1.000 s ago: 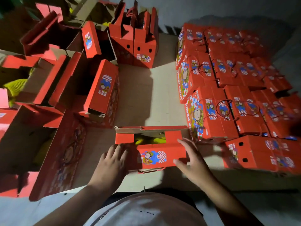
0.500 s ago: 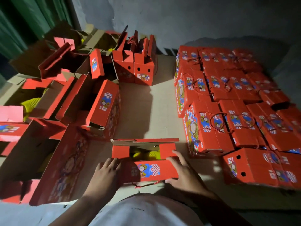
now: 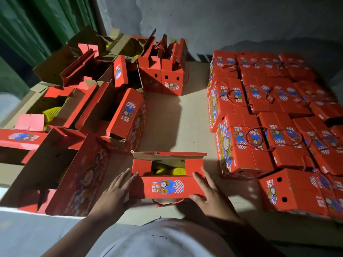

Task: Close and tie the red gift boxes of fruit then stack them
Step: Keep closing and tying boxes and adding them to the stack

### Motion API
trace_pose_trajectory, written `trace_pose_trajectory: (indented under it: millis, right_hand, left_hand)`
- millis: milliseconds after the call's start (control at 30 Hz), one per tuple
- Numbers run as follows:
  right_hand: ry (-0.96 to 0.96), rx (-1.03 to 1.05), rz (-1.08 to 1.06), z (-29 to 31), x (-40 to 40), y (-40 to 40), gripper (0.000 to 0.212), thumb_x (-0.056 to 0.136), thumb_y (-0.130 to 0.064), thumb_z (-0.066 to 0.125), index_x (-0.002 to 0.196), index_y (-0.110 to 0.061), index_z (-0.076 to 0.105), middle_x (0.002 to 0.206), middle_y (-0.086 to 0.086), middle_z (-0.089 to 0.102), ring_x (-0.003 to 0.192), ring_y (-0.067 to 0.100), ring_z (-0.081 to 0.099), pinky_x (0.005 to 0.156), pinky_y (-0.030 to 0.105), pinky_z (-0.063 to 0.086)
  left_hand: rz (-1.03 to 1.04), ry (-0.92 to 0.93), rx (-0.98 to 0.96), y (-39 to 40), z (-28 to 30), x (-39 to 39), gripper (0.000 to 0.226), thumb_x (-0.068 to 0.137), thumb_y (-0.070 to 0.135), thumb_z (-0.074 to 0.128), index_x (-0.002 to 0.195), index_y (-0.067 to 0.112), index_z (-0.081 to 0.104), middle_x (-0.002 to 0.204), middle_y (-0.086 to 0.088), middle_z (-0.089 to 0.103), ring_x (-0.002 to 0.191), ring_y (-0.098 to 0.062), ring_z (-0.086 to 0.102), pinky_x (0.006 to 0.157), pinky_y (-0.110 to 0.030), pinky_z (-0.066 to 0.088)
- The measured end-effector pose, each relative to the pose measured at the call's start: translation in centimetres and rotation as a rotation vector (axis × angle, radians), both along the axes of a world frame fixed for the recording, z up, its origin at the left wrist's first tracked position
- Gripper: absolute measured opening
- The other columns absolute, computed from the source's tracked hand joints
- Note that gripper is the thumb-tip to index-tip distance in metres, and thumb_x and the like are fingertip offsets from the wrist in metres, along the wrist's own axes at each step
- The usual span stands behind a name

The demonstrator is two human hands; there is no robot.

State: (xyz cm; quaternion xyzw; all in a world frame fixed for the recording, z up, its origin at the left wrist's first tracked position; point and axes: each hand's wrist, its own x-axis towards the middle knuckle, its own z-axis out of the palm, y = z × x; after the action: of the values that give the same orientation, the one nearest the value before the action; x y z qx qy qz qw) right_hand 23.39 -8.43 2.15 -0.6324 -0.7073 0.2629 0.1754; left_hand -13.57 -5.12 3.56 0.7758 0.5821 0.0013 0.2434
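I see a dim room, harsh light falling from up front, long dark shadows behind the open boxes (image 3: 128,115), wide-angle bending at edges, corners murky, slight softness.

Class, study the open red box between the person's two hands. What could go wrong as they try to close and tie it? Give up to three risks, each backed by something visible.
1. The yellow netted fruit sits high in the open gift box, so a flap folded down may press on it.
2. The red cord trails under the box's near edge; it might get pinched or snag.
3. The left hand and right hand only press flat against the ends, so the box might slide.
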Motion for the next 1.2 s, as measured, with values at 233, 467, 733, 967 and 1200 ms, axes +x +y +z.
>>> trace_pose_trajectory:
  millis: [233,467,733,967,1200]
  right_hand:
    - [-0.013,-0.003,-0.005,-0.6,0.0,-0.4,0.076,0.096,-0.057,0.057,0.16,-0.042,0.019,0.166,-0.029,-0.013,0.154,0.005,0.021,0.11,0.036,0.046]
    - [-0.003,0.043,-0.032,-1.6,-0.2,-1.1,0.074,0.099,-0.053,0.053,0.162,-0.041,0.014,0.167,-0.026,-0.014,0.148,0.015,0.036,0.097,0.037,0.054]
    - [0.036,0.067,0.022,-2.0,0.7,-1.1,0.073,0.102,-0.054,0.048,0.161,-0.045,0.006,0.166,-0.026,-0.018,0.149,0.019,0.037,0.099,0.041,0.054]
    - [0.038,0.063,0.057,-2.0,0.8,-0.9,0.072,0.102,-0.054,0.046,0.161,-0.045,0.005,0.166,-0.026,-0.019,0.149,0.016,0.036,0.098,0.037,0.053]
    - [0.104,0.075,0.073,-2.0,0.9,-0.7,0.058,0.107,-0.045,0.039,0.162,-0.038,0.022,0.169,-0.023,-0.009,0.153,0.003,0.022,0.118,0.024,0.031]
  left_hand:
    - [0.069,-0.052,-0.14,1.1,-0.2,0.3,0.093,0.084,0.066,0.064,0.153,0.06,0.002,0.17,-0.006,0.012,0.155,-0.03,0.016,0.119,-0.046,0.029]
    - [0.144,-0.154,-0.173,0.4,-0.7,0.8,0.097,0.083,0.058,0.061,0.157,0.053,-0.001,0.168,-0.009,0.02,0.156,-0.027,0.013,0.122,-0.048,0.029]
    - [0.292,-0.321,-0.131,-1.0,-0.8,2.4,0.072,0.102,0.055,0.044,0.159,0.048,0.002,0.17,0.002,0.014,0.157,-0.019,0.01,0.125,-0.051,0.022]
    - [0.36,-0.33,-0.09,-1.3,-0.8,2.5,0.081,0.098,0.045,0.059,0.162,0.039,0.01,0.159,-0.008,0.039,0.143,-0.025,0.042,0.112,-0.039,0.041]
    - [0.387,-0.307,-0.018,1.2,0.3,2.0,0.129,0.077,0.025,0.088,0.163,0.026,-0.007,0.164,-0.011,0.025,0.15,-0.026,0.026,0.112,-0.032,0.031]
